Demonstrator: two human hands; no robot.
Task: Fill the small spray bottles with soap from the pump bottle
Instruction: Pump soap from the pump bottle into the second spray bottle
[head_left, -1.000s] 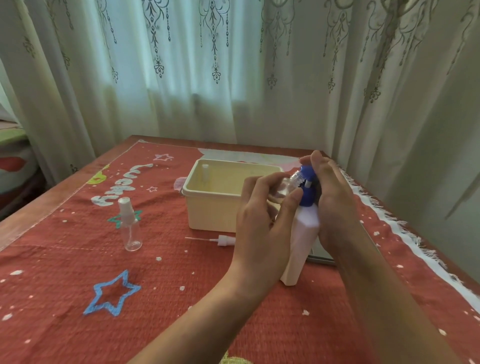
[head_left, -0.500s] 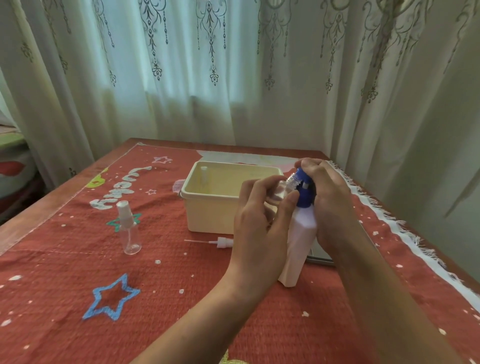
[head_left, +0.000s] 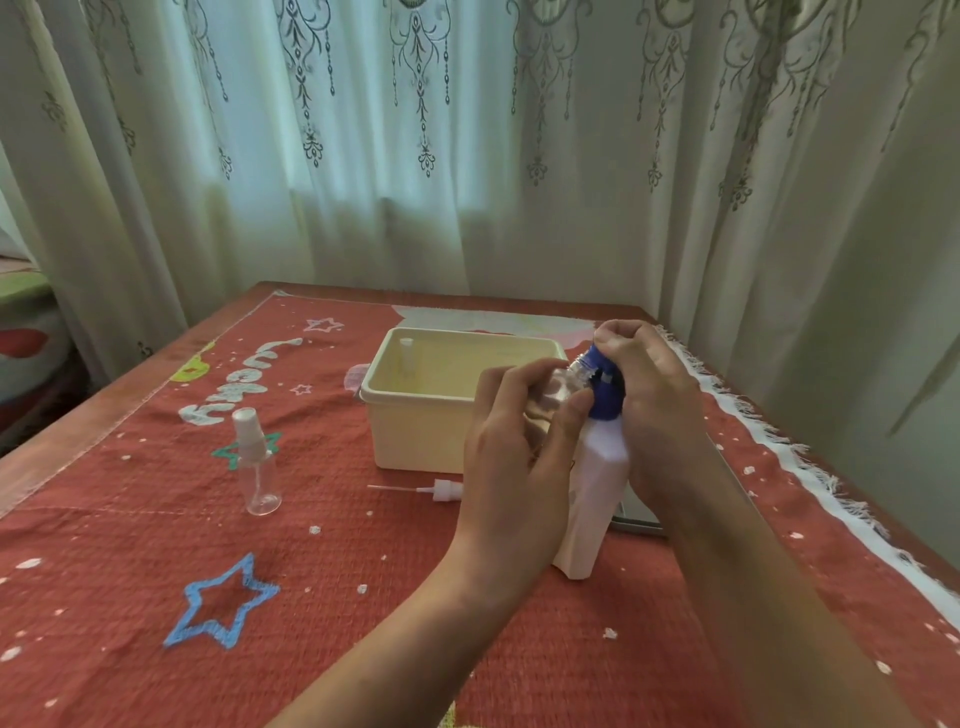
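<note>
**Ana:** Head view first, biggest thing down. What carries it all?

**Ben:** A table (head_left: 78, 431) under a red cloth (head_left: 363, 597) with stars. My landmark is the cream tub (head_left: 426, 431) in the middle of it. Inside the tub, by its far left corner, one small white piece stands upright; I can't tell what it is.

**Ana:** And the pump bottle?

**Ben:** The white pump bottle (head_left: 592, 499) stands just right of the tub, base on the cloth, leaning a little. The right hand (head_left: 660, 415) is closed over its blue pump head (head_left: 605, 395), probably to press it and steady the bottle with one grip.

**Ana:** Why is the left hand so close?

**Ben:** The left hand (head_left: 519, 457) is clamped on a small clear bottle (head_left: 558, 389), tipped so its open neck meets the pump's outlet. I'd judge that's so the soap goes straight in and not onto the cloth. That bottle sits at the tub's near right corner, above the rim. How much soap is inside, I can't say.

**Ana:** Anything waiting?

**Ben:** A capped spray bottle (head_left: 254, 467) stands well left of the tub, looking empty. A loose sprayer top (head_left: 441, 491) with its thin tube lies just in front of the tub, likely unscrewed from the held bottle and kept within reach.
</note>
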